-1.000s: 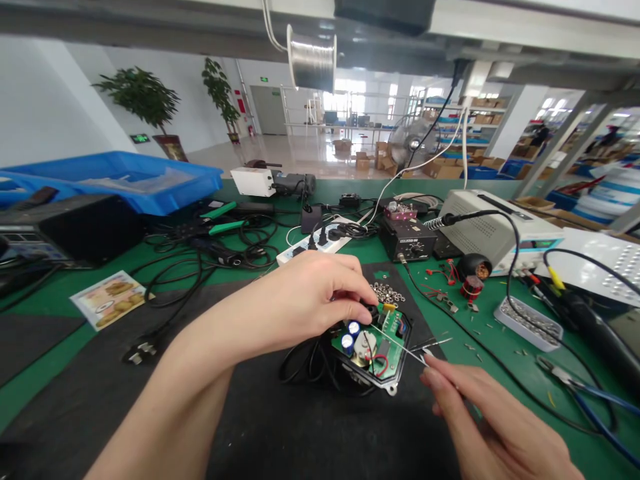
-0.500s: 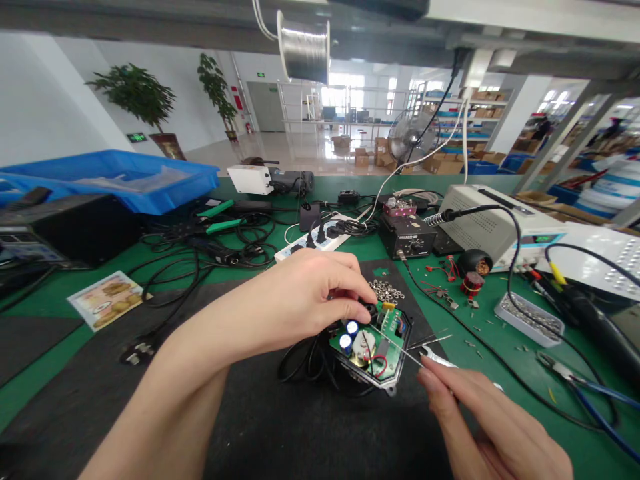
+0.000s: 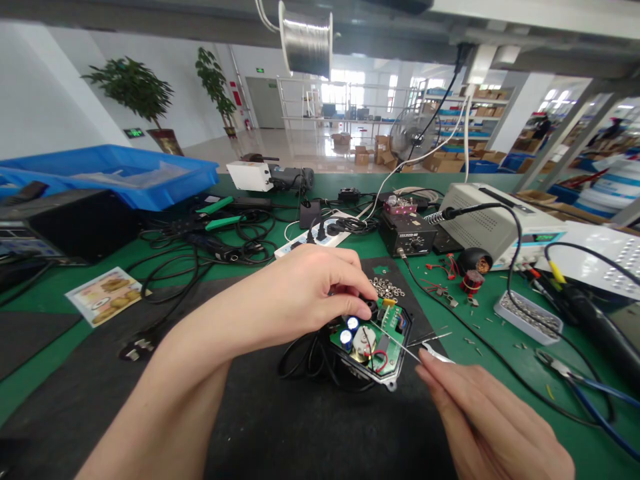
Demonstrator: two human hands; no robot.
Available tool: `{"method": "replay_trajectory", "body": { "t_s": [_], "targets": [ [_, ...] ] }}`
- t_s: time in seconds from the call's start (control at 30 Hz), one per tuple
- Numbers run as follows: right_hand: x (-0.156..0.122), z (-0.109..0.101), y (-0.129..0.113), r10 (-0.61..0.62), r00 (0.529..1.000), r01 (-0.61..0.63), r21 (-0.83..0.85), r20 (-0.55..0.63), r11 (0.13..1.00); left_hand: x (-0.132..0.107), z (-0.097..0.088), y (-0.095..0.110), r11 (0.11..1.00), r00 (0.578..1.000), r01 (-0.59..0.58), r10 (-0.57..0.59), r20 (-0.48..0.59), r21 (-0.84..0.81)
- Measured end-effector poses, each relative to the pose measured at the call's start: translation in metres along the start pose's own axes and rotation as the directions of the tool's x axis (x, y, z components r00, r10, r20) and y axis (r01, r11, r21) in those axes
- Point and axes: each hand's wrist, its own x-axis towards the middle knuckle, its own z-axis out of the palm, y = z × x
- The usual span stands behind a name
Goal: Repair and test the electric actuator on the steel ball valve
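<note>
Head camera: A person's two bare hands work over an open metal case (image 3: 390, 383) on a dark mat (image 3: 320, 427), its green circuit board (image 3: 393, 353) sitting between the two grips. The right hand (image 3: 480, 407) pinches a thin rod (image 3: 400, 343) between thumb and fingers, the shaft slanting up and leftward across the board. The left hand (image 3: 325, 287) arches over the case's far left side, its thumb and fingers curled near the rod's far end; whether they are closed on anything cannot be told. Two blue-sided cylinders (image 3: 347, 340) stand just below the left fingertips, and a red wire (image 3: 382, 363) loops over the board on the right hand's side. A wrench (image 3: 439, 355), partly hidden, lies just beyond the right fingertips, with pliers (image 3: 560, 367) farther to that hand's right. A pile of nuts (image 3: 387, 289) sits just past the left fingertips, a white tray (image 3: 550, 341) of small metal parts rests beyond the right hand, and a black cable (image 3: 285, 367) coils beneath the left wrist.
</note>
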Motion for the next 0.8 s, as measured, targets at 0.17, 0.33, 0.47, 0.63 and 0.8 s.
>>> {"method": "replay_trajectory", "body": {
  "t_s": [0.17, 0.33, 0.47, 0.63, 0.8],
  "targets": [
    [0.008, -0.007, 0.001, -0.042, 0.995, 0.044, -0.018, 0.085, 0.999, 0.000, 0.000, -0.001, 1.000, 1.000, 0.000, 0.000, -0.002, 0.001],
    [0.014, -0.009, -0.003, -0.018, 0.995, 0.018, -0.001, 0.100, 1.000, 0.000, 0.000, 0.000, 1.000, 1.000, 0.004, -0.004, 0.003, -0.001],
    [0.013, -0.007, -0.004, -0.026, 0.997, 0.026, 0.005, 0.070, 1.000, 0.000, 0.001, 0.000, 1.000, 1.000, 0.000, 0.000, -0.001, -0.001],
    [0.015, -0.007, -0.006, -0.017, 0.998, 0.018, -0.005, 0.059, 1.000, 0.000, 0.002, -0.001, 1.000, 1.000, -0.021, 0.021, -0.006, 0.006],
    [0.015, -0.005, -0.007, -0.010, 0.999, 0.011, -0.014, 0.036, 1.000, 0.002, 0.003, -0.001, 1.000, 1.000, -0.025, 0.025, -0.005, 0.003]
  ]
}}
